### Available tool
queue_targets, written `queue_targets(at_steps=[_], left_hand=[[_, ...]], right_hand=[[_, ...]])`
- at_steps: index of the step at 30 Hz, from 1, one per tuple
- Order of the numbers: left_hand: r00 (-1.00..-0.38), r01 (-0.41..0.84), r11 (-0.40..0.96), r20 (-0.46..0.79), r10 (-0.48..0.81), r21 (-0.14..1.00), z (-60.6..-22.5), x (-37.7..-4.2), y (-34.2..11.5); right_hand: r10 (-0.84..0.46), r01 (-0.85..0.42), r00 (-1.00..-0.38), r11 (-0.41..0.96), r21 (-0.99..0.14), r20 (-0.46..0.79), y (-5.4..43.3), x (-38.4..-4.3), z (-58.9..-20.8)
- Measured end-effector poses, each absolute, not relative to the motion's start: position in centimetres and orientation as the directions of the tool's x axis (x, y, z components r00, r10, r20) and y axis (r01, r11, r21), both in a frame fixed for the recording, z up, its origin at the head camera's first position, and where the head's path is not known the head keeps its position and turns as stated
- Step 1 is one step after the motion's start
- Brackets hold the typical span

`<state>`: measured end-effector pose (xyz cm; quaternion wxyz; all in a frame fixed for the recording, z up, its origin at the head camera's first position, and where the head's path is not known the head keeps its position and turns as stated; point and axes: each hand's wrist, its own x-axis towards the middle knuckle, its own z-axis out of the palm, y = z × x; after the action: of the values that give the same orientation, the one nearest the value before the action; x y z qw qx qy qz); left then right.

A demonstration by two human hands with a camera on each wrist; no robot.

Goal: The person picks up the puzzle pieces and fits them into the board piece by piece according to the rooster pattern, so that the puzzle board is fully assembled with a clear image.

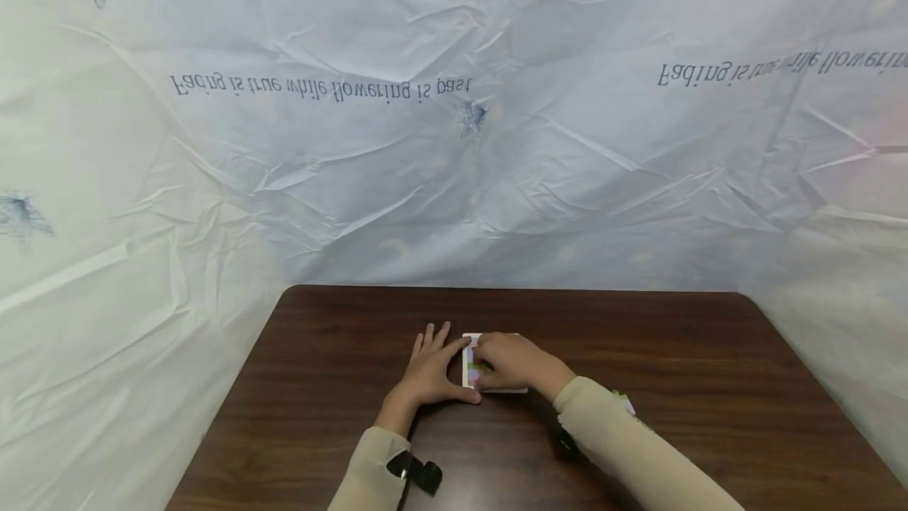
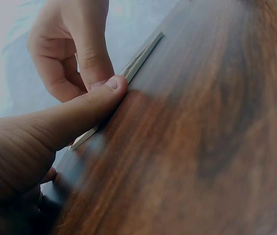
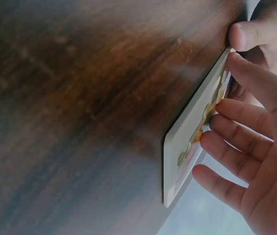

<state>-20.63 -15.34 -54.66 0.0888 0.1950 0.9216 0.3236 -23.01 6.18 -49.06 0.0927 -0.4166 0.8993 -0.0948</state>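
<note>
A flat puzzle board (image 1: 466,361) with a white border and coloured, jigsaw-edged pieces (image 3: 196,134) lies on the table. At its left side, my left hand (image 1: 428,375) is spread, with the index fingertip by the far corner and the thumb (image 2: 97,104) along the near edge. Over the board is my right hand (image 1: 516,361), covering most of it in the head view. Seen from the right wrist, the right hand's fingers (image 3: 234,139) bend gently, their tips at the coloured pieces. The right thumb (image 3: 248,71) touches the board's corner, close to the left thumb.
A small colourful piece (image 1: 624,401) lies on the brown wooden table (image 1: 340,361), partly hidden behind the right sleeve (image 1: 631,440). White printed cloth (image 1: 454,180) hangs behind the table and at both sides. A black strap (image 1: 414,470) is on the left wrist.
</note>
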Motion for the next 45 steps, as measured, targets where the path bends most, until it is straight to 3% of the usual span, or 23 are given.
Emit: queue_targets(at_steps=[22,28,45], left_hand=[[-0.917,0.289,0.727,-0.038,0.397,0.623,-54.5,-19.3,-14.8],[-0.917,0.286,0.724,-0.04,0.397,0.628,-54.5,-19.3,-14.8],[-0.916,0.303,0.73,-0.024,0.4,0.613,-54.5,-19.8,-14.8]], right_hand=[[-0.79,-0.764,-0.612,0.579,-0.285,0.038,7.4,-21.3,-49.8],[-0.766,-0.725,-0.64,0.578,-0.374,0.055,9.6,-21.4,-48.9],[-0.665,-0.622,-0.746,0.693,-0.365,0.008,17.3,-21.1,-47.9]])
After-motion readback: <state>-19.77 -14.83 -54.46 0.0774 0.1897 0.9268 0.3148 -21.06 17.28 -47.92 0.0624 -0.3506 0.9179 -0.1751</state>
